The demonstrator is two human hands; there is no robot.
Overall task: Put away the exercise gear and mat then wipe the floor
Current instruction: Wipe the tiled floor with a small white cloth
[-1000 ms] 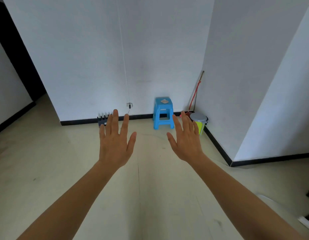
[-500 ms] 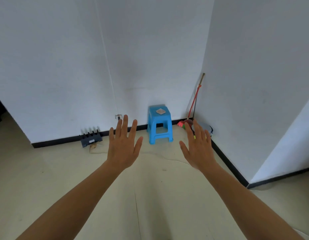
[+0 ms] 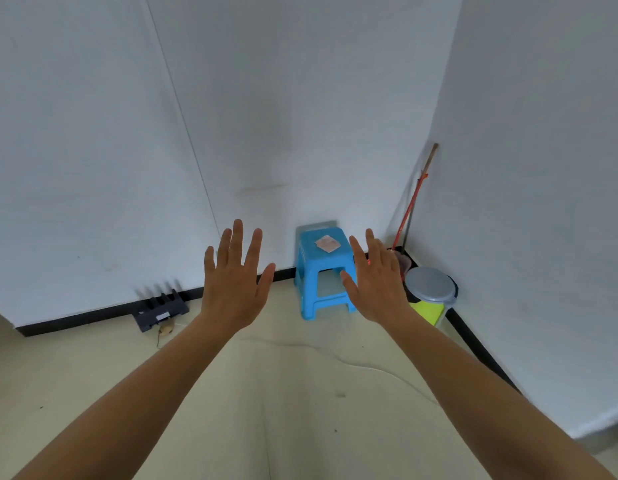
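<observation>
Ahead, splayed hands front a squarish plastic stool.

A glossy blue plastic stool stands on smooth, matt cream flooring (white walls look faintly textured), beside a wooden-handled broom.

One head-worn wide view, facing forward and down, toward a room corner, stool fairly near

A stool stands on the floor against the back wall, a scrap on its seat. Right of it — in the corner — a bin, a stick leaning behind. Left, a rack.
</observation>
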